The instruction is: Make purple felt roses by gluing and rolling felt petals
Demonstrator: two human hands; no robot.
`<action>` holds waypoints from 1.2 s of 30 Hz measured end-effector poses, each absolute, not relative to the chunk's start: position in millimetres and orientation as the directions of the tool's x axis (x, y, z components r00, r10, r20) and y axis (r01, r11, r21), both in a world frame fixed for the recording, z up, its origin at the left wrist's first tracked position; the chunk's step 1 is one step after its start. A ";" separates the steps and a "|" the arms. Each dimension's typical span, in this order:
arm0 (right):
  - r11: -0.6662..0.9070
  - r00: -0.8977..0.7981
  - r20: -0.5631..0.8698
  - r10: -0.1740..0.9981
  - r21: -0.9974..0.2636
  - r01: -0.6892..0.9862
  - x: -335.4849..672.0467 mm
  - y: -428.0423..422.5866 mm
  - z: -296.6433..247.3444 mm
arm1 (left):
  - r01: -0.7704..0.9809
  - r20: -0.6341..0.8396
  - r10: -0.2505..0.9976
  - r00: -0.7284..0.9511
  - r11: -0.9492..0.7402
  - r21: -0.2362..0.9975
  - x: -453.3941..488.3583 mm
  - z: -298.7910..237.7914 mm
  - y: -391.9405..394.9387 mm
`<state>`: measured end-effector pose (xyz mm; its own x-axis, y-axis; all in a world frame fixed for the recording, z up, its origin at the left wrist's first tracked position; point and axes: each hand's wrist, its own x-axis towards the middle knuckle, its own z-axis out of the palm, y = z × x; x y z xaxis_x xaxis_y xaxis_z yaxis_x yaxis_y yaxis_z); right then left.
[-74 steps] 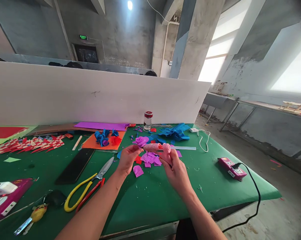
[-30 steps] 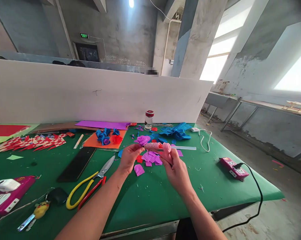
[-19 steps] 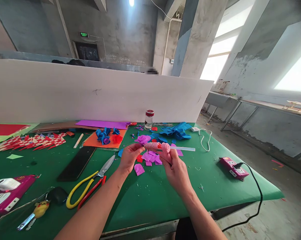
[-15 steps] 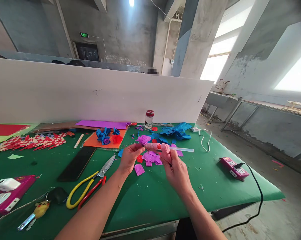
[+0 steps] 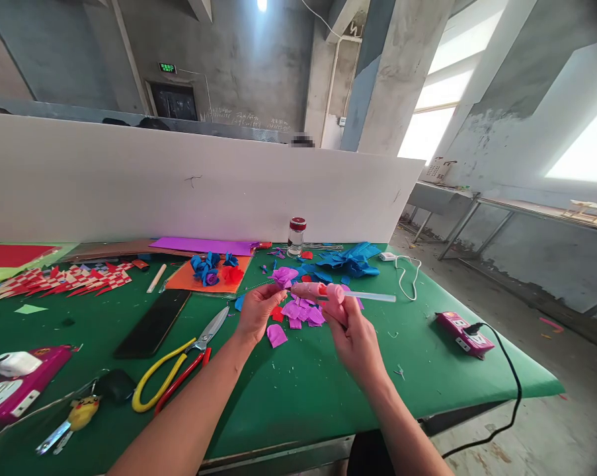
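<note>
My left hand point(image 5: 257, 309) pinches the base of a purple paper flower point(image 5: 283, 276), whose petals stand above the fingertips. A thin stem runs out to the left of that hand. In my right hand point(image 5: 352, 334) is a pink glue gun point(image 5: 311, 291), gripped by its handle. Its nozzle points left and lies close to the flower; I cannot tell whether they touch. A clear glue stick point(image 5: 375, 297) sticks out of the gun's back end. Beneath both hands lie loose purple petals point(image 5: 301, 312) and a few red paper pieces point(image 5: 277, 314).
Scissors point(image 5: 199, 350) and a black phone point(image 5: 152, 325) lie left of my hands. Blue paper flowers point(image 5: 207, 269) rest on an orange sheet point(image 5: 179, 281). Behind stand a red-lidded jar point(image 5: 296, 238) and crumpled blue paper point(image 5: 352, 260). A power strip point(image 5: 464, 334) sits right.
My right hand has drawn the glue gun slightly to the right, away from the flower. The left hand and the flower have hardly moved.
</note>
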<state>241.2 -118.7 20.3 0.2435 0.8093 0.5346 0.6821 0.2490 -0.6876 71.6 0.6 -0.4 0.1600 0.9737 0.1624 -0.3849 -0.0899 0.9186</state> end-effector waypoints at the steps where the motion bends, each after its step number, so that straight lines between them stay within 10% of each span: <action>1: 0.261 0.256 0.501 0.827 -0.745 0.614 244.8 -118.7 20.1 | -0.393 0.161 0.974 0.157 -0.088 0.915 71.5 0.0 0.8; 9: 0.132 0.307 0.140 0.941 -0.990 0.048 301.2 -122.0 -3.9 | -0.491 0.087 0.982 0.167 0.006 0.871 70.9 2.5 2.0; 26: -0.305 0.558 0.514 0.651 -0.495 0.813 382.7 -124.8 -66.9 | -0.469 0.126 0.974 0.187 -0.024 0.883 71.4 4.6 1.5; 30: 0.031 0.468 0.610 0.640 -0.629 0.777 320.2 -106.7 -31.9 | -0.460 0.132 0.973 0.189 -0.032 0.887 70.8 4.2 1.7; 36: 0.289 0.307 0.312 0.899 -0.950 0.118 227.3 -48.6 -8.2 | -0.426 0.134 0.971 0.199 -0.037 0.904 70.1 7.1 -0.9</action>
